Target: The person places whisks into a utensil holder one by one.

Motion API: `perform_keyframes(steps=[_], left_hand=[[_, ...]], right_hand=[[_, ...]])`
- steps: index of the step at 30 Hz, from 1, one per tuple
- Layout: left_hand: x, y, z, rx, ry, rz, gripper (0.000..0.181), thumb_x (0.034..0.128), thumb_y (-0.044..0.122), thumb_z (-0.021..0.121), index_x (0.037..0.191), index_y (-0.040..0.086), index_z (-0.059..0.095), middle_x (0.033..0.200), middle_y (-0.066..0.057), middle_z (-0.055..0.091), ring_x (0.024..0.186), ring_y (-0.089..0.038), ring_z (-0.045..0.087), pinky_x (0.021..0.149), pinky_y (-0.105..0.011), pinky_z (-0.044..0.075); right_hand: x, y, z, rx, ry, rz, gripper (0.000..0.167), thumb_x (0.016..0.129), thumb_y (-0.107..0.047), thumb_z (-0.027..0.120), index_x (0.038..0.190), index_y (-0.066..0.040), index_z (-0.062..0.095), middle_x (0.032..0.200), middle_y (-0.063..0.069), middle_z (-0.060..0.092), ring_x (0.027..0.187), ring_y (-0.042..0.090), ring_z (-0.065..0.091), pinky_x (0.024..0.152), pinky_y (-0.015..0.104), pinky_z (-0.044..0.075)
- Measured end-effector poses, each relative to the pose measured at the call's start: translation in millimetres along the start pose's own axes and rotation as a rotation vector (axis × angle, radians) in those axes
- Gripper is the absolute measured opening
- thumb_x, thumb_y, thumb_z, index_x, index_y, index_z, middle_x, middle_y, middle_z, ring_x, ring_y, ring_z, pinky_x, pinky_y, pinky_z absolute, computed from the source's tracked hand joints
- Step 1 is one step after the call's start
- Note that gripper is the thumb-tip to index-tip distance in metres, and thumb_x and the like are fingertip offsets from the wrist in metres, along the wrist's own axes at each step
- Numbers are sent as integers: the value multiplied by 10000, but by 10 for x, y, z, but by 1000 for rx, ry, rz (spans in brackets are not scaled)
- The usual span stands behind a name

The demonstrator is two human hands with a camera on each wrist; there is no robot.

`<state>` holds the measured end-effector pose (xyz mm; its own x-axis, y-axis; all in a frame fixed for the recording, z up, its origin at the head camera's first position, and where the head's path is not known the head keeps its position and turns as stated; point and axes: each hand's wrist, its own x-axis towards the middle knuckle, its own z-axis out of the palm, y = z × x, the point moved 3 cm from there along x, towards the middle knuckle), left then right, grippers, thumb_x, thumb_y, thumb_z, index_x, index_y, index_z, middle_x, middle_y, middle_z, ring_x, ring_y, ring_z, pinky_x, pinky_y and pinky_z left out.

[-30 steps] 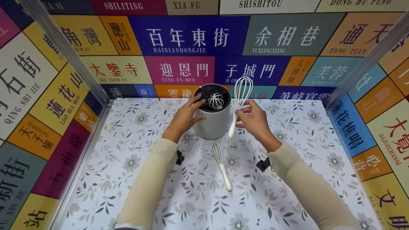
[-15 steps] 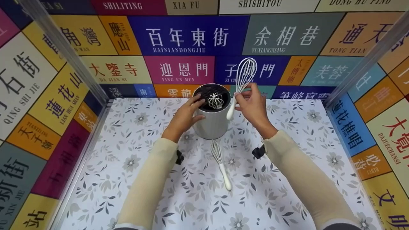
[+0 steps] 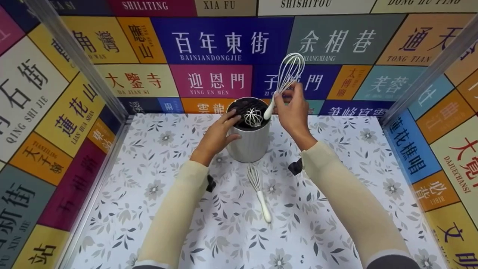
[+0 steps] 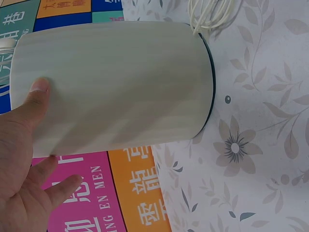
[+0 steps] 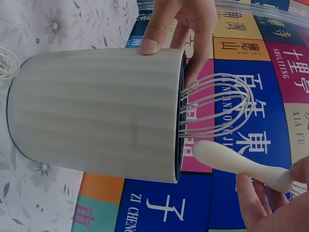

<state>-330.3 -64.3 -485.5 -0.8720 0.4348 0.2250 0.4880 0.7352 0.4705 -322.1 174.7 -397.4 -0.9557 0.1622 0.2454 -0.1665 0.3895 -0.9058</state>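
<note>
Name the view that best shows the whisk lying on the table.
The head view: it shows both handle and wires of that whisk. Each wrist view catches only part of its wires, at an edge.

Head view: high up, faces fwd/down to 12 o'clock. Wrist views: v. close, sideways, sharing pale-grey ribbed cylindrical canister (image 3: 248, 147), top twd 9 (L), 3 (R).

The white floral tabletop (image 3: 216, 231) carries an upright canister (image 3: 248, 145) and a whisk (image 3: 260, 196) lying by its base
</note>
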Motion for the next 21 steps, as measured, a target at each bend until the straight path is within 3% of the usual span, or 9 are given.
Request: perform_keyframes(steps=[5,9,14,21], left_hand=[[4,5,3,2,-9,-11,662,939,337,732,1538,199,486,1671,-5,325,1455,-296,457,1187,-437,410],[11,3,9,5,-15,-18,663,940,336,732,1541,208,482,1674,7,318,1462,-286,449,1190,-432,407],[11,-9,12,9,-11,-13,659,942,344,728,1538,205,486,1672,1,322,1452,-296,460,1185,-437,414],[3,-10,4,1,-5,-4,662,938,347,731,1535,192,490,1668,-10,332,1449,-299,464,1183,-436,416]], right_hand=[[27,48,65,-52,31,-28,412,1014,-302,618,1352,-142,445,1211,26,674,1044,133,698,745,301,609],[49,107,117,-101,49,-57,420,997,-281,634,1323,-93,448,1185,45,680,1052,168,702,825,343,575],[68,170,169,-131,37,-60,425,986,-253,645,1303,-64,434,1206,88,673,1101,215,705,908,380,570],[75,226,212,-137,25,-56,463,967,-243,674,1316,-61,431,1208,107,663,1109,235,710,903,395,592]])
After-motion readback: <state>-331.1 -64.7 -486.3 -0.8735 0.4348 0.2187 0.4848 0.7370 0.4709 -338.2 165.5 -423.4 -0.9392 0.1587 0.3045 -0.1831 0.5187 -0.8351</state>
